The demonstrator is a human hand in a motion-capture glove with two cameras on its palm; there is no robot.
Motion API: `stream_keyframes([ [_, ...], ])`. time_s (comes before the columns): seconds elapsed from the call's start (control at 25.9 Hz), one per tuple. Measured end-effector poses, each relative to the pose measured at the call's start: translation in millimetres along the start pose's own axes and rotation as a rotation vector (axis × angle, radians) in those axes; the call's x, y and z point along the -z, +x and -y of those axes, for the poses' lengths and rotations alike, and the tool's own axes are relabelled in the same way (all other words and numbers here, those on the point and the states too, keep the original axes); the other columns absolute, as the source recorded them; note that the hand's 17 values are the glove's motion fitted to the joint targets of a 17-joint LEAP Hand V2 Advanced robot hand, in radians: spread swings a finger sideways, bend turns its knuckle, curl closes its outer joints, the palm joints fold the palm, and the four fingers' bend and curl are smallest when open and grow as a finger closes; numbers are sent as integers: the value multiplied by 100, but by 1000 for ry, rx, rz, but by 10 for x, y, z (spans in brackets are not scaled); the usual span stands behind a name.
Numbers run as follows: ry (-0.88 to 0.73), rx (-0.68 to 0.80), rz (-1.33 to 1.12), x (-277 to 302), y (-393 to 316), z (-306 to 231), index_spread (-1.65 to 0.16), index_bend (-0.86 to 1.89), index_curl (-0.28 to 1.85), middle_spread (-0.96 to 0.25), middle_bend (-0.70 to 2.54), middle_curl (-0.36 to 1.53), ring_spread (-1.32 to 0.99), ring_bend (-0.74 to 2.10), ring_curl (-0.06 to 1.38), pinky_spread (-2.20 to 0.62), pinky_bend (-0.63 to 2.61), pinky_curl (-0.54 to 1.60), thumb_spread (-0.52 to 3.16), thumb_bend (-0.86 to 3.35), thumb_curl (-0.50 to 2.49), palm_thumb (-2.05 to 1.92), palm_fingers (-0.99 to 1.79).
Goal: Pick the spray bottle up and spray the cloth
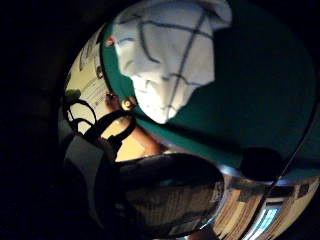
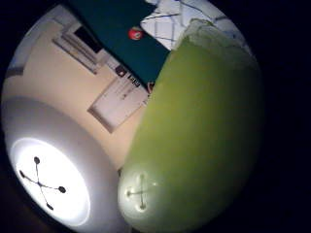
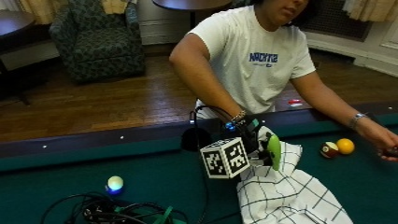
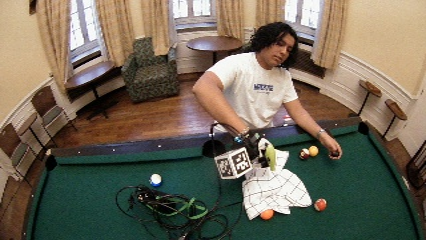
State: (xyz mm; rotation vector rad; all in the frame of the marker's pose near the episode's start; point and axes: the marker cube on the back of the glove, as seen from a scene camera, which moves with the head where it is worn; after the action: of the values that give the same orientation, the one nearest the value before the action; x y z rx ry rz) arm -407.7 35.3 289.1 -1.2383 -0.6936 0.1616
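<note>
A person's gloved right hand (image 3: 249, 133) gripped a green spray bottle (image 3: 273, 151) above the white checked cloth (image 3: 292, 196) near the pool table's (image 3: 74, 186) far rail; the bottle's label text was unreadable.

Green spray bottle (image 3: 273, 151): smooth plastic, slight sheen. White cloth with dark grid lines (image 3: 286, 196): soft woven fabric, matt, creased. Pool table's green felt surface (image 3: 74, 172): matt, with dark polished wooden rail (image 3: 93, 140). Striped billiard ball (image 3: 329, 149): glossy. Floor (image 3: 93, 105): varnished wood.
</note>
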Motion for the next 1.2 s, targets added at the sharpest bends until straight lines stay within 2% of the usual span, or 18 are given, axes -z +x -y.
stream_keyframes([
  [0.27, -49, -177, -88, -273, 415, 152, -29, 33, 58, -22, 71, 58, -22, 79, 51, -29, 53, 45, 35, -3, 77, 94, 136],
  [0.54, -61, -223, -111, -340, 524, 204, -29, 32, 60, -22, 71, 58, -22, 79, 51, -29, 53, 45, 35, -3, 78, 94, 136],
  [0.73, -56, -198, -108, -297, 439, 153, -30, 32, 61, -22, 71, 58, -22, 79, 51, -29, 54, 44, 35, -3, 79, 94, 136],
  [0.96, 7, -29, -89, -112, -90, -62, -30, 31, 62, -22, 71, 58, -22, 78, 51, -29, 54, 44, 35, -3, 80, 94, 135],
  [1.2, 37, 337, -15, -15, -955, -494, -30, 31, 63, -22, 70, 58, -22, 78, 51, -28, 54, 45, 35, -3, 81, 94, 135],
])
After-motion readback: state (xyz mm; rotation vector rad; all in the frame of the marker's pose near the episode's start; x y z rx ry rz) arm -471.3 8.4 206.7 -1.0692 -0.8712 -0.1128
